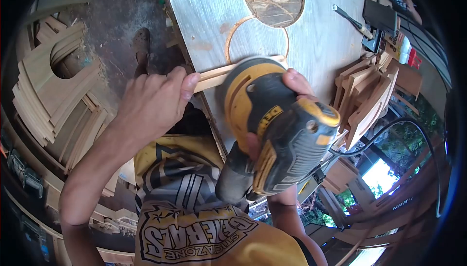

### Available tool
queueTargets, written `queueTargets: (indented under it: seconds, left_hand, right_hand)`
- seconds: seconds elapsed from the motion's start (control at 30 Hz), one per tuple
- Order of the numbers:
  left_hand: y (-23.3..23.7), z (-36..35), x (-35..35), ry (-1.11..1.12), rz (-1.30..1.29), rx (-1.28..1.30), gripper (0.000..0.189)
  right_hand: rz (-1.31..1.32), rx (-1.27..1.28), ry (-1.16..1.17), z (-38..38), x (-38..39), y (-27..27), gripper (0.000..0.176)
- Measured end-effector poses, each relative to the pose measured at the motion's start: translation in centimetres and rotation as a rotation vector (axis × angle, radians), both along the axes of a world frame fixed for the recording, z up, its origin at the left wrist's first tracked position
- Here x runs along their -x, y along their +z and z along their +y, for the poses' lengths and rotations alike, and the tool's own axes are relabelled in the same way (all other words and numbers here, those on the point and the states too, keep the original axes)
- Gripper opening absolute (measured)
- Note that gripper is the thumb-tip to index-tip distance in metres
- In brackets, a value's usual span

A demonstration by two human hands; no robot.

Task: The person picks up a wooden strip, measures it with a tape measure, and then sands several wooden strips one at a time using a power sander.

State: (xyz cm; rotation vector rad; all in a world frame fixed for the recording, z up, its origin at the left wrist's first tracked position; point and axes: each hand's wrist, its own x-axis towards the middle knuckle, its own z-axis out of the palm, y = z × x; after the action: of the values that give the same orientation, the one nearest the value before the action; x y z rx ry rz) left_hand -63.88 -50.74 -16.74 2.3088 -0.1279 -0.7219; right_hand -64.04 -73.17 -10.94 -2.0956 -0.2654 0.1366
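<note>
My left hand is closed around one end of a narrow wooden strip at the table's left edge. In my right hand is a yellow and black random orbital sander, its fingers wrapped round the body and partly hidden by it. The sander's round pad rests against the strip and covers much of it. The strip's far end shows just past the pad. Under them lies a pale grey wood-grained board with a round cutout. Thin curved wooden pieces lie between the cutout and the strip.
Stacked cut wooden panels stand at the left. More shaped wooden pieces are piled at the right. A chisel-like tool lies on the board's right side. A dark hose loops at the right. Another person's arm shows at the upper right.
</note>
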Motion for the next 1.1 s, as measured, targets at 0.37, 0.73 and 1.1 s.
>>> queueTargets:
  seconds: [0.37,0.73,1.1]
  left_hand:
    - [-0.5,-0.2,-0.6,-0.018,-0.053,-0.011,0.047]
    - [-0.3,-0.5,-1.0,0.001,0.001,0.063,0.032]
    - [0.0,-0.4,-1.3,0.023,0.025,0.085,0.032]
  right_hand:
    - [-0.159,0.108,0.167,-1.2,-0.9,-0.9,0.082]
    - [-0.123,0.026,0.131,-1.3,-1.3,-1.1,0.083]
    - [-0.034,-0.003,-0.063,-1.3,-1.5,-0.9,0.08]
